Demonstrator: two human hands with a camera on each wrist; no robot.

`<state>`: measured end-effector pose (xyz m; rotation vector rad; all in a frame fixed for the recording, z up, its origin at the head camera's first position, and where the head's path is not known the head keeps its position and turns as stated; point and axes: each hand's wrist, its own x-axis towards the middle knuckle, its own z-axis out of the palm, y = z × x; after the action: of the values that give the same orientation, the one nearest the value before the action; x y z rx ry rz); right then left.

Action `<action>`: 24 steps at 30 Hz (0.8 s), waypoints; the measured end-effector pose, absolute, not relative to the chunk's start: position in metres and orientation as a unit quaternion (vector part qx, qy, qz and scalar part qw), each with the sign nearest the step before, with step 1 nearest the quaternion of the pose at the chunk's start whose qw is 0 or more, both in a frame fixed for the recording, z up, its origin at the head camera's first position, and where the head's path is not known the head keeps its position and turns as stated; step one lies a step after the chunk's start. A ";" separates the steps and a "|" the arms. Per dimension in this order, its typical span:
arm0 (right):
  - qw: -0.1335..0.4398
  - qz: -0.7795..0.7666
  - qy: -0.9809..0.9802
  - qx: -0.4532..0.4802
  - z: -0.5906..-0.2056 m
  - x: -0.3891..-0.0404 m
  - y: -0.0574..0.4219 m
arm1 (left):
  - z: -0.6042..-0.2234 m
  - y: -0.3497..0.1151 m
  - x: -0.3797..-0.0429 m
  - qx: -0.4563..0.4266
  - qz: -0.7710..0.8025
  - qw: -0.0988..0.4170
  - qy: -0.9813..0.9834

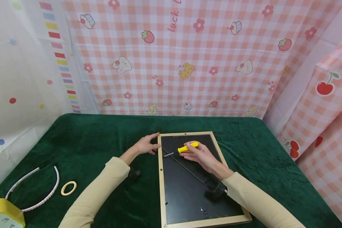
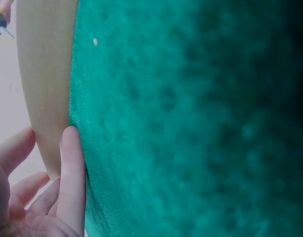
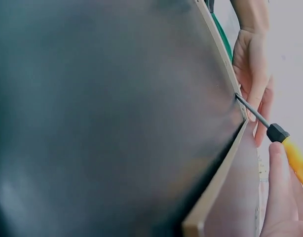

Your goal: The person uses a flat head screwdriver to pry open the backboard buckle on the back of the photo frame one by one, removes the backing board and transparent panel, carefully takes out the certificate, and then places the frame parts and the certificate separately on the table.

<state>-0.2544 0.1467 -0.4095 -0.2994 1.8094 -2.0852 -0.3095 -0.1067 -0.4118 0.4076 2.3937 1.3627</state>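
Observation:
A picture frame point(image 1: 161, 190) with a pale wooden rim and black backing point(image 1: 185, 199) lies on the dark green cloth. My left hand point(image 1: 146, 144) grips its left side near the far corner, the wooden side point(image 2: 48, 74) between thumb and fingers in the left wrist view. Over the backing, my right hand point(image 1: 200, 156) holds a screwdriver point(image 1: 188, 147) by its yellow handle. In the right wrist view the screwdriver's shaft point(image 3: 254, 111) slants to the rim's inner edge, close to the left fingers. A thin pale strip point(image 1: 185, 167) crosses the backing diagonally; its kind is unclear.
At the left lie a white headband point(image 1: 47, 196) and a pale ring point(image 1: 68, 188). A yellow clock point(image 1: 7, 209) stands in the near left corner, partly cut off. A pink checked curtain point(image 1: 171, 63) hangs behind the table's far edge.

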 end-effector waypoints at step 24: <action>0.003 -0.606 0.779 -0.163 -0.382 -0.243 0.110 | -0.418 -0.107 -0.313 0.117 0.557 0.219 0.793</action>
<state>-0.2427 0.1100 -0.3818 -0.5115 2.4421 -1.8997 -0.3128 -0.1069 -0.4177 0.3244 2.1931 1.5403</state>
